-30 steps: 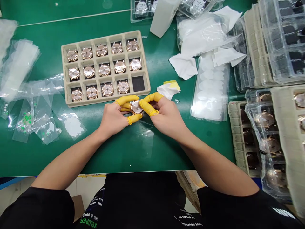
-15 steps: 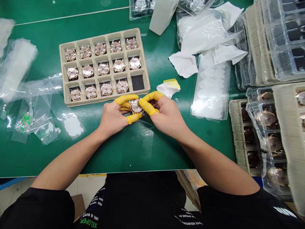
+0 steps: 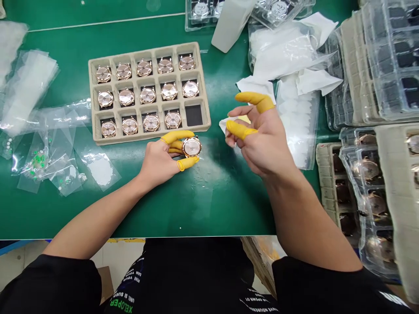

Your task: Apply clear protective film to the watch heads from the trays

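Yellow finger cots cover some fingertips of both hands. My left hand grips a rose-gold watch case by its sides, its round face turned up towards me. To the right, my right hand is raised over the table with its fingers apart and nothing visible between them. Partly hidden beneath those fingers lies a small white and yellow piece of paper. Just beyond the left hand stands a beige compartment tray holding several similar watch cases; its near right compartment shows only a black pad.
At left lie clear plastic bags, some with small green and white bits. A white bottle-like container, white wipes and a sheet of translucent round films are at upper right. Stacked trays line the right edge.
My right hand has let go of the watch case and moved right and up, its fingers spreading. My left hand still holds the watch case. The view has shifted slightly.
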The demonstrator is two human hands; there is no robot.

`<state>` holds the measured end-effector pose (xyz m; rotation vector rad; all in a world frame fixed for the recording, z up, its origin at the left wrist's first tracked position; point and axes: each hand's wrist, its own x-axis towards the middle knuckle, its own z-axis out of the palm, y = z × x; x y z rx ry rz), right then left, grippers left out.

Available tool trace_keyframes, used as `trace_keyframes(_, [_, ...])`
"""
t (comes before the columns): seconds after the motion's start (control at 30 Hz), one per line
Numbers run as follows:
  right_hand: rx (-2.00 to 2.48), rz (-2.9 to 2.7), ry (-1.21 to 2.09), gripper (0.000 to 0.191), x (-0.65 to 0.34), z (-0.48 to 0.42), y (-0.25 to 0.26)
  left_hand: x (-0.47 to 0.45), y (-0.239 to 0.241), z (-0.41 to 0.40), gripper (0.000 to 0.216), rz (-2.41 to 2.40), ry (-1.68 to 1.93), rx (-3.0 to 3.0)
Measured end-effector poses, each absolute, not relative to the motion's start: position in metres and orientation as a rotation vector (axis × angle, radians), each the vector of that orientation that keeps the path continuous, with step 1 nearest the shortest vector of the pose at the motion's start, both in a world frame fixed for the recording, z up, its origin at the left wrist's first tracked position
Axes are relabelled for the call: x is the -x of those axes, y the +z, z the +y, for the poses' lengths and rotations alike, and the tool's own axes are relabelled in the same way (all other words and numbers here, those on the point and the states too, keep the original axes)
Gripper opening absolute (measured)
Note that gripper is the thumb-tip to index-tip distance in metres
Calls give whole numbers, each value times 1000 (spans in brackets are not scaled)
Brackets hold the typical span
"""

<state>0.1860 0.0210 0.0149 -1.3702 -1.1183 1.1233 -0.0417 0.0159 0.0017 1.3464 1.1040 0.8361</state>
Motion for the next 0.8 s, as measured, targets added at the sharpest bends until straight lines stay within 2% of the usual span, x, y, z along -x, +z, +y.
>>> trace_keyframes(0.03, [1370,-1112,1170,40,-181,18,16,42,2,16,55,1105,841,-1346])
trace_keyframes(0.13, [1418,-1076,1410,38,-160,9,18,42,1,16,55,1087,861,-1337])
trace_keyframes(0.23, [1419,-1046,1608,46,-142,2,17,44,-2,16,59,1052,856,-1316])
trace_keyframes(0.53, [1365,-878,1459,36,-127,0,12,42,1,16,57,1025,856,-1318])
trace_keyframes(0.7, [1331,-822,1562,60,-131,3,16,42,2,15,55,1044,871,-1302])
trace_keyframes(0.8, [1282,-876,1669,66,-137,4,18,43,1,15,56,1048,866,-1301])
